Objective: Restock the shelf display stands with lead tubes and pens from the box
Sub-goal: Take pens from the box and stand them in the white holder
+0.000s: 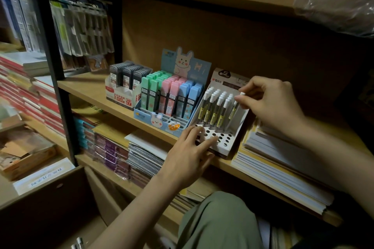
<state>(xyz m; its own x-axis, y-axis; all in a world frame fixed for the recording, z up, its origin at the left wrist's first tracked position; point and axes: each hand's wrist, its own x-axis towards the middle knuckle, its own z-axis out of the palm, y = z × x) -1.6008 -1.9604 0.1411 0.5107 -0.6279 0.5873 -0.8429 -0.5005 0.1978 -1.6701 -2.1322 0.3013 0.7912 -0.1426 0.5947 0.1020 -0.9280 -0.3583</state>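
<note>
Wooden shelf carries the white stand, which the left hand steadies with fingers spread flat on its holed front while the right hand pinches a lead tube, lowering it into a hole

Stationery shop: stocked shelf, display stands.

Stand's front corner under fingers

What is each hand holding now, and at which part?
The right hand pinches a lead tube at its white cap. The left hand holds nothing; its fingers rest on the white display stand.
</note>
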